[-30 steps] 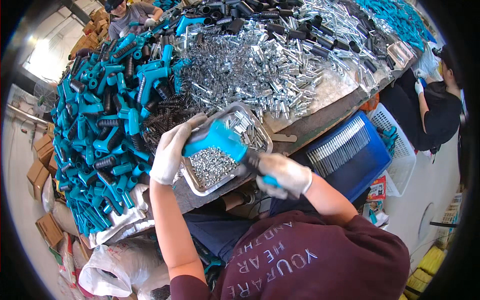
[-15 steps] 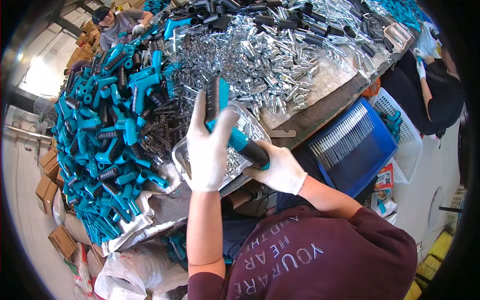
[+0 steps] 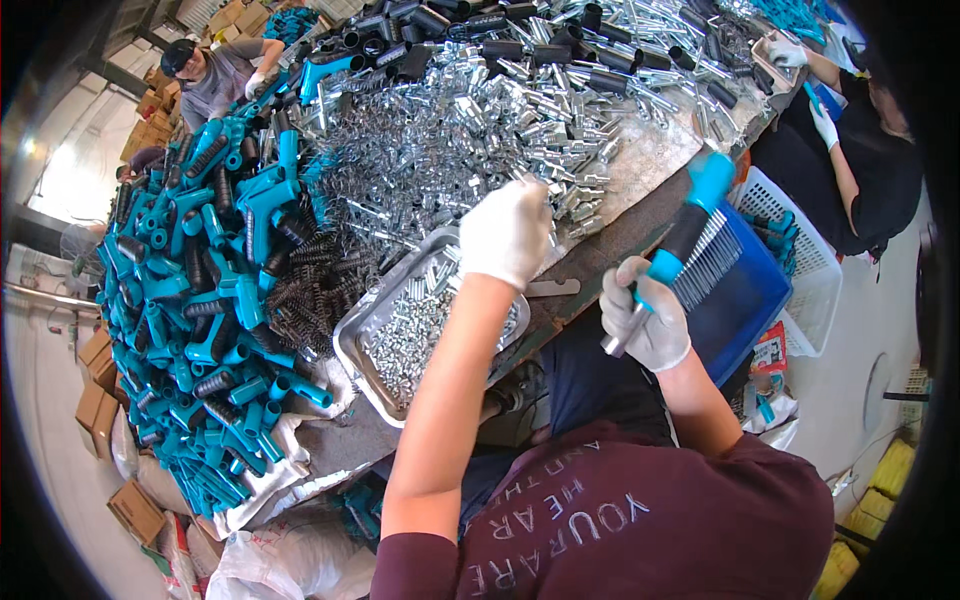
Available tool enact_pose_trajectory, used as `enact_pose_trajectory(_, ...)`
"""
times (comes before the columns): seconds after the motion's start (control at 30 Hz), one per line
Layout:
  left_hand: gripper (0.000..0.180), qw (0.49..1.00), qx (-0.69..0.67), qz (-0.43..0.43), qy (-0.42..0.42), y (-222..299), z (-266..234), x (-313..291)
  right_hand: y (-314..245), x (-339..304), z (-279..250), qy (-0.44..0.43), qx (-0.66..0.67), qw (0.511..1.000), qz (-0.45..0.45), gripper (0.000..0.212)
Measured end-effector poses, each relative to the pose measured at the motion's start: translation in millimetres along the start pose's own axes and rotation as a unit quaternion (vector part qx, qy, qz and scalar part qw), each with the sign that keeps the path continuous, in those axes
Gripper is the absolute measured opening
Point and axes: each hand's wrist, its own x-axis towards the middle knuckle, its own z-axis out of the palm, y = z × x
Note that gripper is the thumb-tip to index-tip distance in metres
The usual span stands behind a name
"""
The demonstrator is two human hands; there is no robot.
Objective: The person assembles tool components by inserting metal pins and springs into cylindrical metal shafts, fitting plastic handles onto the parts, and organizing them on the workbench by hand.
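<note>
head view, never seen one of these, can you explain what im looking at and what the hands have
There is no machine here: these are a person's own two hands in pale gloves. A camera worn on the head looks down at them, and its fisheye lens bends straight edges.

The right hand holds a teal and black tool. The left hand is closed near a tray; whether anything is inside it is hidden.

On the table lie heaped teal parts, metal pieces and black tubes. A blue bin sits at the right.
</note>
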Motion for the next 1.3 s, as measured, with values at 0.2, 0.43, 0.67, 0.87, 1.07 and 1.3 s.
enact_pose_trajectory(0.2, 0.012, 0.997, 0.077, 0.0, 0.029, -9.6, 41.6, 10.5, 0.6, 7.1, -11.1, -0.007, -0.18, 0.982, -0.065, 0.054)
enact_pose_trajectory(0.43, 0.013, 0.932, -0.33, -0.07, 0.13, -6.1, -12.3, -56.2, 5.1, 13.0, -7.0, 0.052, -0.273, 0.954, -0.113, 0.043)
enact_pose_trajectory(0.67, 0.014, 0.78, -0.572, -0.247, 0.055, 5.9, -58.1, -143.8, 39.9, 15.3, 15.9, -0.033, -0.233, 0.971, -0.047, 0.042)
enact_pose_trajectory(0.87, 0.017, 0.952, -0.267, -0.093, 0.116, -0.3, -89.3, -183.6, 66.6, 2.9, 48.7, -0.039, -0.199, 0.979, 0.024, 0.039)
enact_pose_trajectory(1.07, 0.028, 0.796, -0.499, -0.304, -0.156, -13.7, -125.6, -208.5, 70.8, -6.7, 68.5, -0.124, -0.326, 0.936, 0.05, 0.03)
enact_pose_trajectory(1.3, 0.033, 0.912, -0.373, -0.143, 0.098, -6.2, -124.2, -230.9, 87.4, -19.8, 87.9, -0.042, -0.198, 0.975, 0.087, 0.041)
